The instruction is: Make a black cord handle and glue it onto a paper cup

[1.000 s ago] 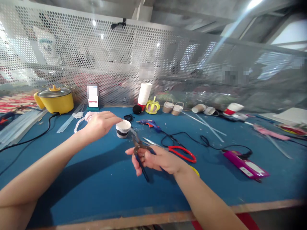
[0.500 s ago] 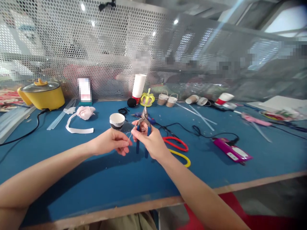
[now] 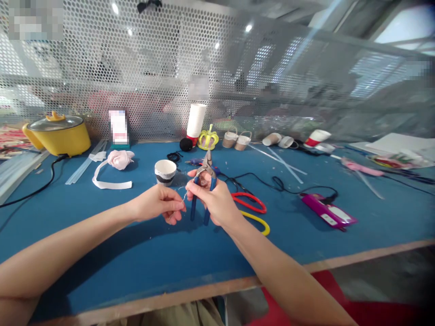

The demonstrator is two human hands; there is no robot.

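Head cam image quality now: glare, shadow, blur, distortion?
Head view: glare spots on the perforated silver metal screen; soft shadow on the blue tabletop below the left forearm; right side smeared, stretched, edge dark; upright phone display pixelated; thin silvery wire at left hand barely resolved.

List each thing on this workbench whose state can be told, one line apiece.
Yellow pot with clear lid: upright, lid on.
Black phone: propped upright, screen lit.
White paper cup with black band: upright, uncovered.
Blue-handled metal pliers: handles spread, in the right hand.
Thin silvery strand: pinched by the left hand.
Tall white paper-cup stack: standing, slightly tilted.
Purple power strip: lying flat, black plug inserted.
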